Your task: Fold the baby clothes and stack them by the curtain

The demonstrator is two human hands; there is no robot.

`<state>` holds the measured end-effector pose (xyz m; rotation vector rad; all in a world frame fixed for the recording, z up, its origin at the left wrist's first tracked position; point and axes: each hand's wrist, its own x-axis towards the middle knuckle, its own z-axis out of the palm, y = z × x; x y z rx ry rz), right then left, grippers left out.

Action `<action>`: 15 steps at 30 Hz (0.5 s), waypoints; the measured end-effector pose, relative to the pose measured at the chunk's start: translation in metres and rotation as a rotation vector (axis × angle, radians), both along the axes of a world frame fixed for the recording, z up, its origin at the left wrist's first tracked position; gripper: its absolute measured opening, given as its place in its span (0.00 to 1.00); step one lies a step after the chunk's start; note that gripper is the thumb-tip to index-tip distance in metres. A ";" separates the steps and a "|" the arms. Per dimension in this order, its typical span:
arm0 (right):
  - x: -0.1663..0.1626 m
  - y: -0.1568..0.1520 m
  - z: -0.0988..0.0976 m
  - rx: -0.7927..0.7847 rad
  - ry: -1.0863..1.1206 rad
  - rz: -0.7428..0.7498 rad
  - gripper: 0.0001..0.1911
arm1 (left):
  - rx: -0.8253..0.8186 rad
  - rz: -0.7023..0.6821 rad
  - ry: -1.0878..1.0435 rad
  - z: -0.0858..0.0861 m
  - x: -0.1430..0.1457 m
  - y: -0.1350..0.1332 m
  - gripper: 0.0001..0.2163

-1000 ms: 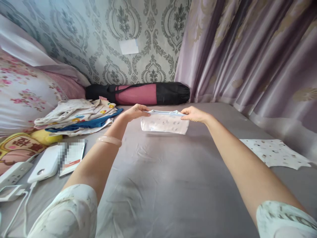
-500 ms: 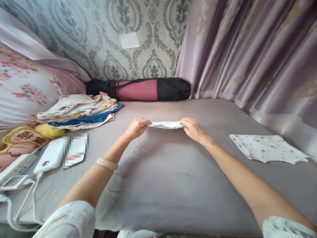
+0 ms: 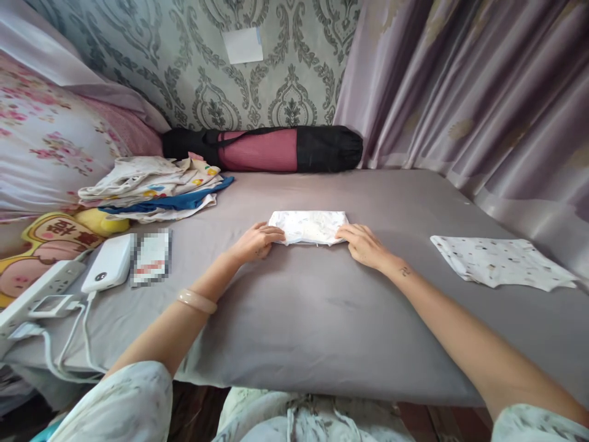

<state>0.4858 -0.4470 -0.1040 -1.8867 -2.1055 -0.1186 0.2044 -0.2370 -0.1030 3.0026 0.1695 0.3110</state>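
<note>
So both hands sit on the folded cloth [image 3: 308,226] on the bed [image 3: 299,319] — left hand [image 3: 257,242] and right hand [image 3: 361,242] pinching its near corners, fingers curled.

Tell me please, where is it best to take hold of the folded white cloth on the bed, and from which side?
Probably at its two short ends. The folded white cloth lies flat and long left to right, so the left hand and right hand, already at its near corners, can slide under from each side.
</note>
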 end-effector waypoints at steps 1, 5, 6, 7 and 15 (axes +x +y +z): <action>0.000 -0.002 0.000 -0.016 0.001 -0.004 0.25 | -0.014 0.008 0.007 0.001 -0.002 -0.001 0.24; -0.002 0.000 0.004 -0.053 0.021 -0.060 0.23 | -0.098 0.074 -0.029 0.006 0.003 -0.005 0.19; -0.005 0.004 0.005 -0.051 0.032 -0.086 0.22 | -0.115 0.130 -0.067 0.008 0.009 -0.008 0.17; -0.008 0.010 0.007 -0.040 0.045 -0.116 0.21 | -0.126 0.203 -0.116 0.009 0.016 -0.011 0.16; -0.049 0.074 0.010 -0.016 0.035 -0.268 0.27 | -0.009 0.521 -0.145 0.006 0.093 -0.044 0.22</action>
